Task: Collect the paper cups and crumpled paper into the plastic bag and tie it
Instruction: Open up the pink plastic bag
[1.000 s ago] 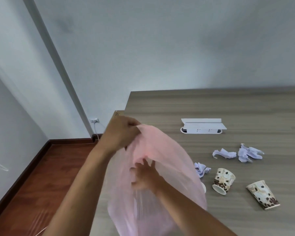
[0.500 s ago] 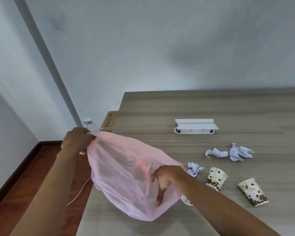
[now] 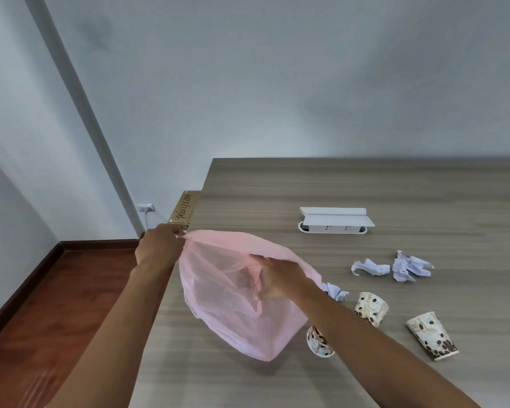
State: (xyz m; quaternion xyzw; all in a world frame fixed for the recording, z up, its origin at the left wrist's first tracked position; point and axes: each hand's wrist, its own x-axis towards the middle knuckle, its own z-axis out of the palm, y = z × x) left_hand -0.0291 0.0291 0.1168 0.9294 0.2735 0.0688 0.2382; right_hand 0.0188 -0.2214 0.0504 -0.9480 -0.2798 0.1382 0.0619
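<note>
Our left hand (image 3: 159,248) pinches the pink plastic bag (image 3: 233,298) at its rim; our right hand (image 3: 280,279) fingers grip its opposite edge above the tabletop (image 3: 365,184).

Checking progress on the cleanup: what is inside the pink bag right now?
Through the translucent pink bag no cup or paper shows; both hands hold its rim. Three cups and three paper wads lie on the table.

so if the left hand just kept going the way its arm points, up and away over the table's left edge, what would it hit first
Probably the small brown box with handwriting at the table's left edge, just beyond the left hand, which grips the pink bag's rim. Depth is unclear, so it might pass over the box.
</note>
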